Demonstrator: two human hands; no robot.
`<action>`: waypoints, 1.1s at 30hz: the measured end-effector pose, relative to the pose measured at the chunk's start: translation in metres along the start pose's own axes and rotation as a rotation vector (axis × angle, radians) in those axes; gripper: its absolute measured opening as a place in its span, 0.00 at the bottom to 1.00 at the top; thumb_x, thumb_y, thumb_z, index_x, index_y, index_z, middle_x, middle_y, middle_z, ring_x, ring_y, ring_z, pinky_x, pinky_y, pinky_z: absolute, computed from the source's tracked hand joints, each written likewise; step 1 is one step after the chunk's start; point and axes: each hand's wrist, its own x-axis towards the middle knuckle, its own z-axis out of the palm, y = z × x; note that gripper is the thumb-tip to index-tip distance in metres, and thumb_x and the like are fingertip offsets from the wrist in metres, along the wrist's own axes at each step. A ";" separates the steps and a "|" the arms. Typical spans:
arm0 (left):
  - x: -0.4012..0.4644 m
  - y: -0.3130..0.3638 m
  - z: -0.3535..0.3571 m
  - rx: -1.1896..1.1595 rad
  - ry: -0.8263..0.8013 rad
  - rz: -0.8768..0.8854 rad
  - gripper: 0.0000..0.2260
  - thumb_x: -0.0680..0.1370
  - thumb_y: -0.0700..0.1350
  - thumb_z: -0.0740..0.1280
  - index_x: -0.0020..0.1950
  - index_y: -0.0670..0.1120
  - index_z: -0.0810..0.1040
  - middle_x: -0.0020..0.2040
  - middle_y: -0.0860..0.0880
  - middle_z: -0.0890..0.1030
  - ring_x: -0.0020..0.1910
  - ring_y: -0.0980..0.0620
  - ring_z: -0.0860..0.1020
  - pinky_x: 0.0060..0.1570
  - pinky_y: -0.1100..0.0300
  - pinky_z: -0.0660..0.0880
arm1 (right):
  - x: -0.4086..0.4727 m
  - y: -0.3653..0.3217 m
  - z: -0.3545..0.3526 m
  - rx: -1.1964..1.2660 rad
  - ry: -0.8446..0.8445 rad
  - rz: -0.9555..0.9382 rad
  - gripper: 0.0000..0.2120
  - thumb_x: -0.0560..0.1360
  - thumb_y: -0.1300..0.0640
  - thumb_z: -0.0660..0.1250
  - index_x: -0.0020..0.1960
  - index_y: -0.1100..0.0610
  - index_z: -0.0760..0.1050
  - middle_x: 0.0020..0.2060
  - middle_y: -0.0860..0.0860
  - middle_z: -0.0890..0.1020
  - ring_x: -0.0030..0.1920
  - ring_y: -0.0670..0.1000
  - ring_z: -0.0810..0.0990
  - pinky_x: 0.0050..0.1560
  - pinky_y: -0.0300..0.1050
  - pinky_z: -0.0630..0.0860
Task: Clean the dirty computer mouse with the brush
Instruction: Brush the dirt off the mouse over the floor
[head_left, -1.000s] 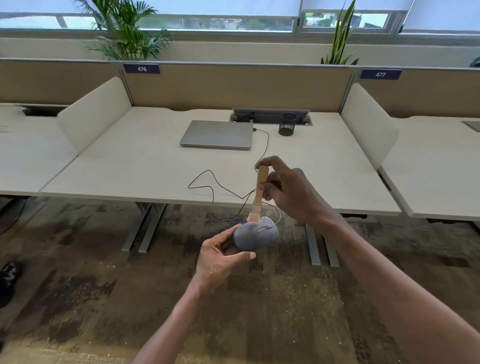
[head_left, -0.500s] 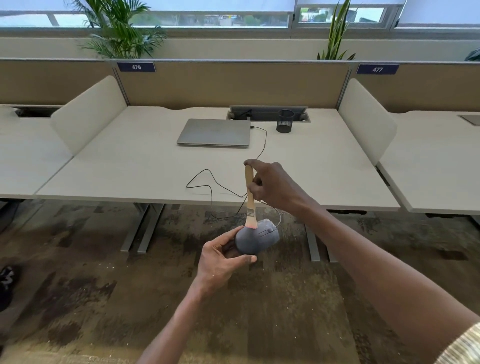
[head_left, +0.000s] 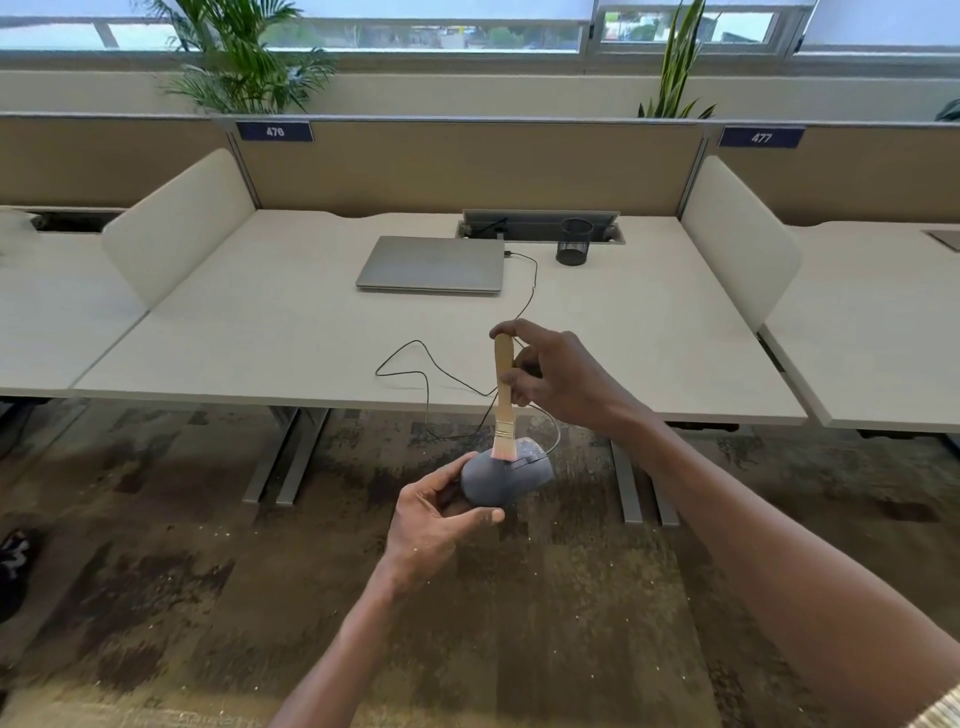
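Since half a second ago the wooden-handled flat brush (head_left: 503, 396) stands more upright, pinched in the right hand (head_left: 558, 379), bristles on the grey rounded computer mouse (head_left: 505, 477), which the left hand (head_left: 434, 522) clasps over the carpet, probably so dust falls off the desk (head_left: 270, 338).

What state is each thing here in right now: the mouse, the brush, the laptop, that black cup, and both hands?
mouse: dusty, held off the desk
brush: upright, bristles on the mouse
left hand: closed around the mouse
right hand: closed on the brush handle
laptop: lid shut, cable plugged in
black cup: upright on the desk, contents unclear
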 end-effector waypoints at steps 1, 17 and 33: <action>0.000 0.001 0.000 -0.002 -0.009 -0.001 0.38 0.62 0.44 0.86 0.71 0.43 0.78 0.61 0.48 0.86 0.62 0.48 0.84 0.59 0.56 0.81 | 0.000 0.002 0.000 -0.002 0.001 0.010 0.21 0.79 0.68 0.68 0.70 0.59 0.70 0.42 0.58 0.86 0.37 0.50 0.86 0.44 0.42 0.85; -0.001 0.006 -0.001 -0.056 -0.109 -0.043 0.32 0.66 0.34 0.81 0.67 0.50 0.79 0.62 0.52 0.85 0.63 0.50 0.83 0.57 0.62 0.80 | 0.009 0.009 0.005 0.109 -0.034 -0.003 0.18 0.78 0.68 0.69 0.66 0.57 0.72 0.39 0.54 0.86 0.35 0.48 0.86 0.42 0.42 0.85; 0.001 -0.004 -0.010 -0.125 -0.104 -0.058 0.33 0.65 0.34 0.81 0.69 0.46 0.78 0.64 0.46 0.84 0.65 0.47 0.81 0.59 0.60 0.80 | 0.004 0.016 -0.006 0.137 -0.066 -0.006 0.17 0.79 0.69 0.67 0.64 0.57 0.72 0.40 0.56 0.86 0.36 0.50 0.87 0.43 0.41 0.84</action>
